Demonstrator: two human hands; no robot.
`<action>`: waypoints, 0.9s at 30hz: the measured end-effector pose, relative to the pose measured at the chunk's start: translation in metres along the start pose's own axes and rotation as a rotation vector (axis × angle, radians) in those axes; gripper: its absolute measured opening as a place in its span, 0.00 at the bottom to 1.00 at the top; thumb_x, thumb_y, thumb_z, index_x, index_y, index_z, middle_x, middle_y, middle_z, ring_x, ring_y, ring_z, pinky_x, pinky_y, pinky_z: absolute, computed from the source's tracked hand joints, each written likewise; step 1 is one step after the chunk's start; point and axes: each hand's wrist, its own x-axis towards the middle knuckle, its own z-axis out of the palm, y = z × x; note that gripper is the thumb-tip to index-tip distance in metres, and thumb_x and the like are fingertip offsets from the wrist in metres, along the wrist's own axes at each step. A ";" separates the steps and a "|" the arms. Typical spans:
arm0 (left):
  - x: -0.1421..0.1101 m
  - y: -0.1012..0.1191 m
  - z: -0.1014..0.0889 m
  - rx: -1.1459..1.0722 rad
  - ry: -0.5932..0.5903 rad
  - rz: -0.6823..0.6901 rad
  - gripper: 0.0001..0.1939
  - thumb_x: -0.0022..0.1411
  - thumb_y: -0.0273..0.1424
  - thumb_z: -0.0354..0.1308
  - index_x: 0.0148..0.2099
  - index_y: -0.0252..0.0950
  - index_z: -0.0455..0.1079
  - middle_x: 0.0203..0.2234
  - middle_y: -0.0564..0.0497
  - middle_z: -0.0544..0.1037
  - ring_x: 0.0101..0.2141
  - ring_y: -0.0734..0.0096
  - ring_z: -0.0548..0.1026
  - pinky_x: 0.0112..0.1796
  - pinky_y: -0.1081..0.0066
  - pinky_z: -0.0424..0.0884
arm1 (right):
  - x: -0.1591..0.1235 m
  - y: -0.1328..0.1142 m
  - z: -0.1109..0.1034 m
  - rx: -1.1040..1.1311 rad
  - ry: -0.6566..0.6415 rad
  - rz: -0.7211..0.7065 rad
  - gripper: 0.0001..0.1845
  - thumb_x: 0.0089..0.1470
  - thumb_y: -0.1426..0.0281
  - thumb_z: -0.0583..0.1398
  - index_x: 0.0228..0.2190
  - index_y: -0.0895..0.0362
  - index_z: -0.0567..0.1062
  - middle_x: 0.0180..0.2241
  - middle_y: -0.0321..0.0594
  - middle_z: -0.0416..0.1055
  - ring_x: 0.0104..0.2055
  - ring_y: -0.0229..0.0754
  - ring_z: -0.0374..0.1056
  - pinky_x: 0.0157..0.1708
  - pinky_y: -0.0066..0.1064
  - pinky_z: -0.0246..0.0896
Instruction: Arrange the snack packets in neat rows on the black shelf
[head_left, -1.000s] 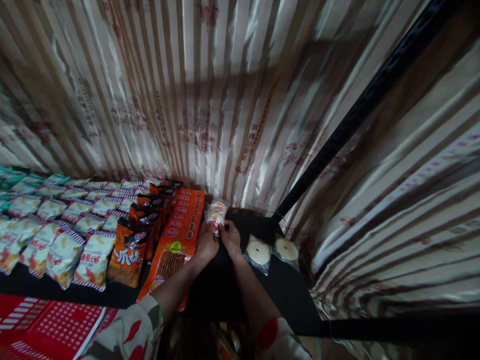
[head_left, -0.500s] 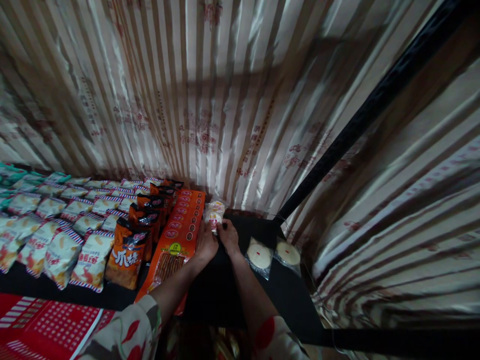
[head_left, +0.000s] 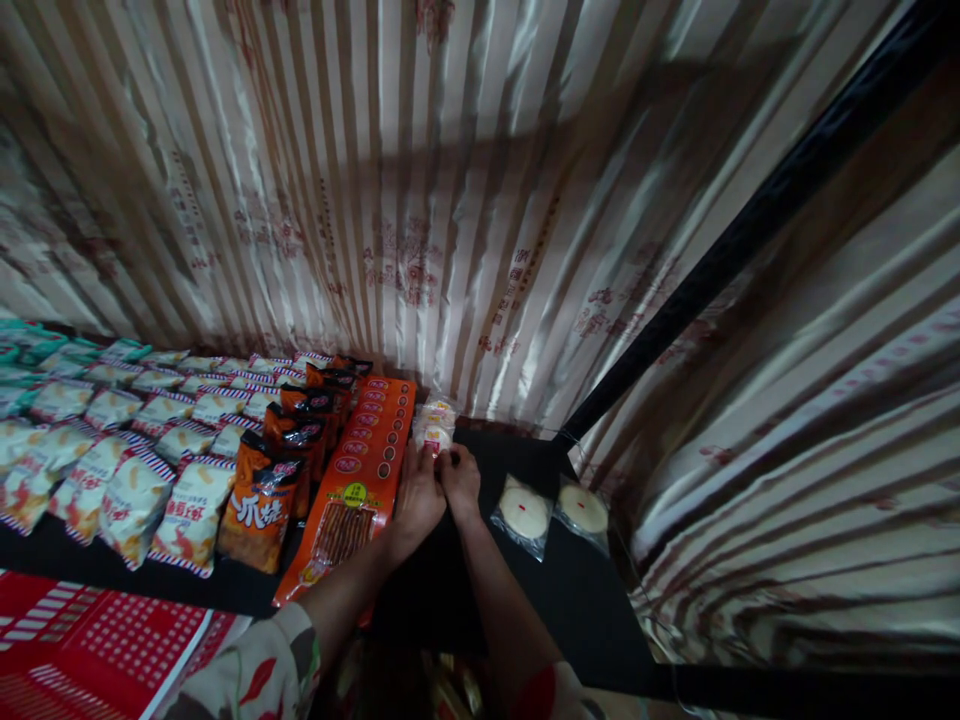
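Both hands meet over a short row of small white packets (head_left: 436,418) with yellow and red print, right of the orange sheets. My left hand (head_left: 420,497) is closed on the near packet of the row, its fingertips pressed to the plastic. Beside it, my right hand (head_left: 460,482) has its fingers curled in at the packet's right side. The hands hide the near end of this packet. Immediately to the left lies a long orange snack pack (head_left: 373,440) with a window showing brown sticks. Right of my forearms, two round white cakes (head_left: 523,510) lie flat in clear wrappers.
Rows of white snack bags (head_left: 193,510) and orange-black bags (head_left: 260,505) fill the table's left. A red basket (head_left: 97,640) is at lower left. Behind the black table (head_left: 555,610) hangs a striped curtain (head_left: 420,200), with a slanting dark pole (head_left: 697,270) at right.
My hands have drawn slightly nearer to me and closer together at the white packets, and more of the row now shows beyond them. The view has shifted a little.
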 end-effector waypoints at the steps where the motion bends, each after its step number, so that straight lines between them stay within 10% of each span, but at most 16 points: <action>1: -0.002 0.001 0.000 0.018 -0.002 0.012 0.30 0.55 0.20 0.49 0.61 0.29 0.55 0.63 0.38 0.50 0.63 0.54 0.46 0.60 0.60 0.50 | 0.001 0.000 0.000 -0.009 0.000 -0.002 0.16 0.53 0.67 0.52 0.39 0.60 0.74 0.37 0.47 0.73 0.41 0.45 0.69 0.41 0.31 0.60; 27: -0.004 -0.001 0.000 0.152 -0.040 0.112 0.30 0.54 0.19 0.49 0.60 0.25 0.57 0.64 0.38 0.47 0.63 0.54 0.42 0.61 0.62 0.48 | 0.060 0.007 0.010 0.182 -0.077 -0.023 0.24 0.55 0.55 0.50 0.48 0.54 0.71 0.43 0.41 0.74 0.45 0.43 0.69 0.47 0.34 0.62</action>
